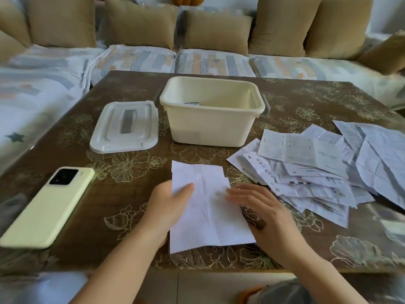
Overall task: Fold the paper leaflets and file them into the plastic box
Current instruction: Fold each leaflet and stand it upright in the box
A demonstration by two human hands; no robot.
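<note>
A white creased leaflet (205,207) lies flat near the table's front edge. My left hand (163,209) holds its left edge, thumb on top and fingers hidden under the sheet. My right hand (260,213) presses straight fingers onto its right side. Behind it stands the cream plastic box (211,126), open, with a small folded paper showing inside. A loose pile of printed leaflets (317,167) spreads over the table to the right of the box.
The box's white lid (125,126) lies left of the box. A pale yellow phone (48,207) rests face down at the front left. The brown floral table (109,194) is bordered by a sofa with tan cushions (217,31) behind.
</note>
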